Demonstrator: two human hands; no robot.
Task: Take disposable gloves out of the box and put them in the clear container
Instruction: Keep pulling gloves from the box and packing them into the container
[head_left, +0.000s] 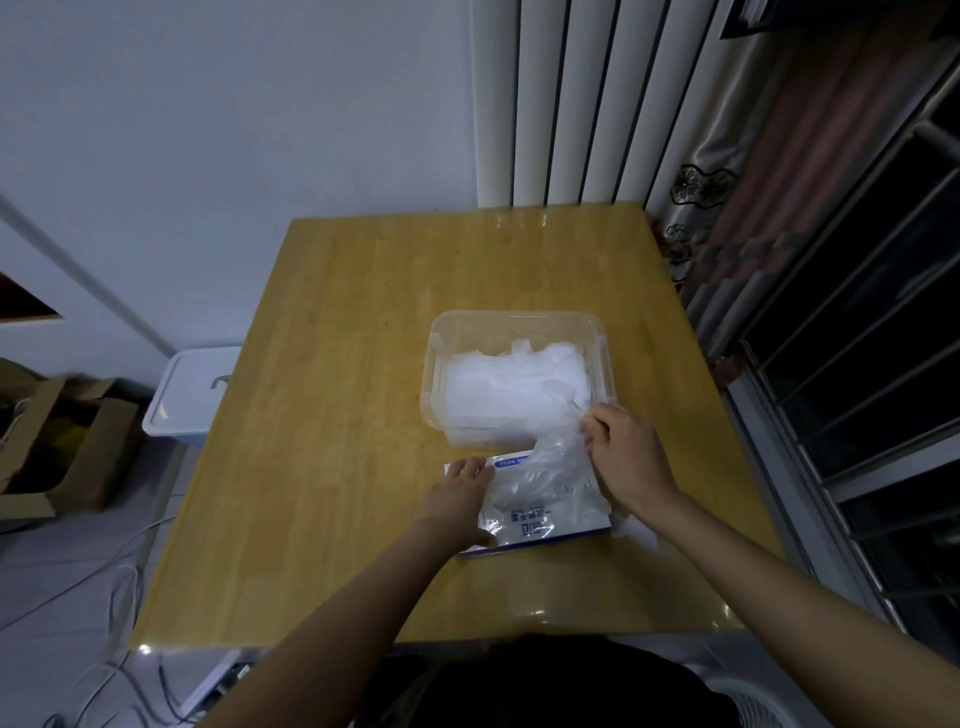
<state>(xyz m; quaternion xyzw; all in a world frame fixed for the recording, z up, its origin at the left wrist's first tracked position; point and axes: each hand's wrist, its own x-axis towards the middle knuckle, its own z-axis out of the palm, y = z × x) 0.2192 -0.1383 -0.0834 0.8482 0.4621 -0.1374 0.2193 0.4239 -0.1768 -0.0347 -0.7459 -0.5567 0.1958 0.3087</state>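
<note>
The flat, glossy white-and-blue box (545, 527) lies nearest on the wooden counter (337, 415). The left hand (460, 493) presses it, fingers straight. The right hand (623, 457) closes its grip on a thin, crinkled glove (540, 467) above the box. Behind, the rectangular clear container (435, 364) holds piled translucent gloves (509, 387).

Right hand (626, 457) pinches glove (540, 470) over box (563, 526)

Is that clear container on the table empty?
No, the clear container already holds a pile of translucent gloves, and the right hand pinches one more glove just at its near rim.
</note>
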